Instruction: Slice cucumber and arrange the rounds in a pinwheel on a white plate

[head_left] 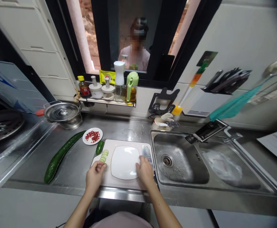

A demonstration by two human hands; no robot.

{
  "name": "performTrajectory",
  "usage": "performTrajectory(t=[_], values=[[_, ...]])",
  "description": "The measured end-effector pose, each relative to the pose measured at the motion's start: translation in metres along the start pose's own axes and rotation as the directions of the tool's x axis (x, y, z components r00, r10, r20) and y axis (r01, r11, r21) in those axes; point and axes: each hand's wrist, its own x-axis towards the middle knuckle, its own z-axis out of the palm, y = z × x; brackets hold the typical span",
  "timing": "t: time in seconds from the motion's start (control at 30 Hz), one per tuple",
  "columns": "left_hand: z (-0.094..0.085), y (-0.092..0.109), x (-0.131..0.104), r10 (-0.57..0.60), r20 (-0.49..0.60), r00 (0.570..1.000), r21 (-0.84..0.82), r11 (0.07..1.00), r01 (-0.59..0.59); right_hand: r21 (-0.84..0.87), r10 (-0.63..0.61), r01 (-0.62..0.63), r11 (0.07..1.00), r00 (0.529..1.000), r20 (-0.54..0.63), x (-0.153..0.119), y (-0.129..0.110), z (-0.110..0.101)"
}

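A squarish white plate (pixel 125 162) with a thin dark rim lies on the pale cutting board (pixel 107 180). My right hand (pixel 144 170) holds the plate's right edge, its thumb on the rim. Overlapping cucumber slices (pixel 104 155) lie in a short row on the board, left of the plate. The fingers of my left hand (pixel 96 172) are curled together at the near end of that row, pinching the closest slices. Behind the slices is a cut cucumber piece (pixel 99 147). A knife (pixel 146 152) lies along the board's right side, its handle partly hidden by my right hand.
A long whole cucumber (pixel 62 158) lies on the steel counter at left, near a small plate (pixel 84 138) of chopped red pieces. A lidded pot (pixel 68 118) stands behind. The double sink (pixel 183 158) adjoins the board's right side. Seasoning bottles fill a rack (pixel 110 102) below the window.
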Motion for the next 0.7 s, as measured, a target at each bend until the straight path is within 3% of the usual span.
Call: performTrajectory(t=[0.1,0.2,0.47,0.6,0.7], values=[[0.022,0.024,0.003,0.014,0.142,0.99,-0.221,0.975,0.018,0.29,-0.3,0.264,0.92,0.95,0.085,-0.005,-0.025,-0.002],[0.04,0.042,0.001,0.049,0.253,0.966,-0.326,0.945,0.037,0.497,-0.438,0.338,0.8,0.894,0.098,-0.006,-0.043,0.002],[0.056,0.049,-0.007,0.047,0.301,0.953,-0.421,0.903,0.089,0.65,-0.39,0.231,0.723,0.914,0.108,-0.003,-0.042,0.006],[0.055,0.048,-0.006,-0.061,0.272,0.96,-0.365,0.917,0.161,0.636,-0.342,0.227,0.738,0.938,0.063,0.001,-0.038,0.006],[0.054,0.056,-0.005,-0.195,0.432,0.88,-0.34,0.869,0.36,0.607,-0.365,0.293,0.738,0.931,-0.005,0.005,-0.04,0.001]])
